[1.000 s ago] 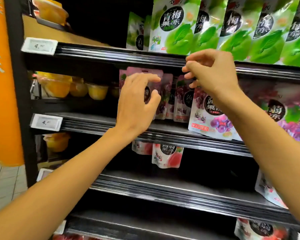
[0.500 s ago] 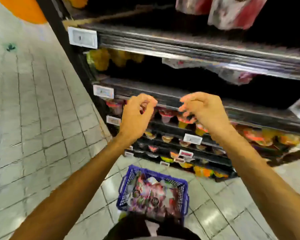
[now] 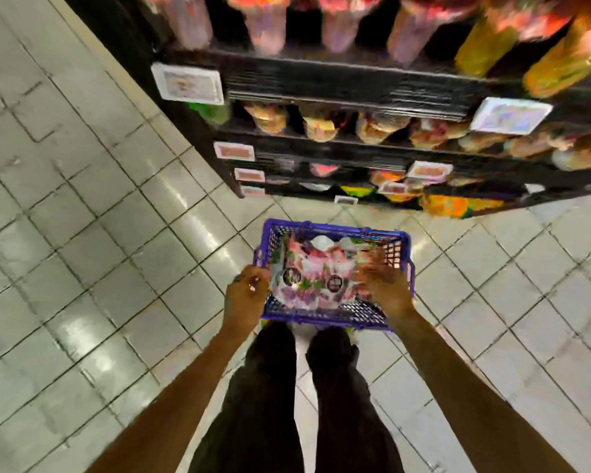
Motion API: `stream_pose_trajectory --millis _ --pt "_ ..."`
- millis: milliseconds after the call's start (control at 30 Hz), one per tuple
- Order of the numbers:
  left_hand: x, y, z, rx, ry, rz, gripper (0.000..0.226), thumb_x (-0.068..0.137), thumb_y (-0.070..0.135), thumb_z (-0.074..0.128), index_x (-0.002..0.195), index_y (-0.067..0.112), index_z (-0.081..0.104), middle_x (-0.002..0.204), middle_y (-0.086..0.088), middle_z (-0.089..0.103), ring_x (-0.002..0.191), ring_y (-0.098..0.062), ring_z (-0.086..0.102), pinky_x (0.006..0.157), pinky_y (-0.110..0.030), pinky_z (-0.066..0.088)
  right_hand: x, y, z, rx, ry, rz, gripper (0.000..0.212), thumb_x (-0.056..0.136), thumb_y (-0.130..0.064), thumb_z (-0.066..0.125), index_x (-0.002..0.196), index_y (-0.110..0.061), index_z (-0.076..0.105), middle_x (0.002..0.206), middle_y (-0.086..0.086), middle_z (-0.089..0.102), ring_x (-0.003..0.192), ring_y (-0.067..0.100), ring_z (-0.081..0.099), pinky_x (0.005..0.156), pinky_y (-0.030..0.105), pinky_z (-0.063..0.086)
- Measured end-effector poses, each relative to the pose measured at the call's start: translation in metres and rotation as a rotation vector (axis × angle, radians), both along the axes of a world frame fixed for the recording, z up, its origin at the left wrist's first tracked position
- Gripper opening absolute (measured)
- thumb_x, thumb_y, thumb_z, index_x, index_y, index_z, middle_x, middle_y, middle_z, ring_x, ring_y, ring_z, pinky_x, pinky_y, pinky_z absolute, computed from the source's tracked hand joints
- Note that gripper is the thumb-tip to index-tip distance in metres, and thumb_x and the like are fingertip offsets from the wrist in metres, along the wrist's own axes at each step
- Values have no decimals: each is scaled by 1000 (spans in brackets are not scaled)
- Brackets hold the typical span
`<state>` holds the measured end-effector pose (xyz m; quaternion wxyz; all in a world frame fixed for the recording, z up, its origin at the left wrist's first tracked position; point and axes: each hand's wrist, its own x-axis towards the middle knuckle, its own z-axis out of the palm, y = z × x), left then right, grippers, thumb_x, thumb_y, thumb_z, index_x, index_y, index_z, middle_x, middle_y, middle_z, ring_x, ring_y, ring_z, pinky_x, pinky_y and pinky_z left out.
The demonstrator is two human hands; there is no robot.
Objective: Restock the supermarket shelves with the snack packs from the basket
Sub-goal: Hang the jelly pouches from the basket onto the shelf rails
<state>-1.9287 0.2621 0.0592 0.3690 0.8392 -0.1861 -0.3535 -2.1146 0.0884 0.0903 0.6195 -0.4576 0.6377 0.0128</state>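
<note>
Reaching down at lower centre of frame: left hand (image 3: 246, 295) and right hand (image 3: 384, 288) flanking snack packs (image 3: 313, 278) heaped in blue basket (image 3: 321, 315), seemingly to gather more; grip unclear through blur.

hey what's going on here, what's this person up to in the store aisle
A person is restocking snack packs. They are bent over a purple basket on the tiled floor in front of the shelves. Both hands reach into it: the left hand at the left edge of the snack packs, the right hand on their right side. The picture is blurred, so whether either hand has gripped a pack cannot be told.
</note>
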Motion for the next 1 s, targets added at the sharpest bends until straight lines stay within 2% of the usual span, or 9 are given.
stream_pose_trajectory --millis 233,367,467,600,633,700,800,900,1000 --pt "-32 13 -133 144 133 24 29 85 -9 57 85 19 65 88 -1 69 79 -15 62 71 -11 46 -11 29 -161 120 100 -225 13 96 0 56 87 -5 64 72 13 66 53 21 60 52 25 45" --pt "-42 11 -216 234 157 -30 23 84 -12 55 96 3 68 97 -11 69 91 -28 65 81 -31 51 -23 40 -254 195 155 -195 30 100 -1 47 74 -12 59 68 14 62 45 17 51 47 20 35" --pt "-47 5 -285 320 164 -46 23 87 -6 55 104 3 67 105 -13 68 98 -32 65 76 -24 45 -30 46 -324 204 228 -88 19 98 -3 52 84 -9 64 63 7 64 42 11 54 36 14 37" --pt "-51 -4 -369 429 178 -68 25 90 8 59 114 3 62 114 -15 63 112 -36 60 84 -32 44 -30 54 -406 150 228 191 8 86 -13 72 93 -10 75 81 5 63 75 18 56 71 30 47" --pt "-51 -6 -382 441 173 -38 22 89 9 59 108 1 62 108 -18 65 106 -39 61 82 -37 46 -28 57 -418 148 230 226 2 84 -14 75 82 -15 74 74 2 62 70 16 55 70 29 45" --pt "-54 -9 -405 480 168 19 22 83 8 63 103 -3 61 102 -23 66 97 -40 63 80 -44 51 -28 62 -445 203 230 244 23 84 -13 75 66 -21 63 63 2 58 58 13 52 61 28 45" --pt "-58 -12 -427 524 154 13 34 80 4 64 109 -12 58 109 -30 63 103 -44 62 85 -50 52 -30 68 -463 278 180 194 14 87 -12 71 73 -12 66 73 12 63 64 21 60 70 42 55" --pt "-58 -17 -424 608 140 -74 41 85 19 68 112 -10 58 110 -27 65 106 -38 62 87 -40 50 -33 73 -462 207 155 269 20 88 -27 67 85 -8 71 74 10 67 71 22 61 71 41 52" --pt "-57 -17 -407 557 255 -98 24 87 24 70 78 2 69 77 -15 70 83 -26 67 67 -29 49 -26 70 -440 174 188 170 29 93 -28 56 68 -24 69 53 -8 56 57 12 49 56 28 40"
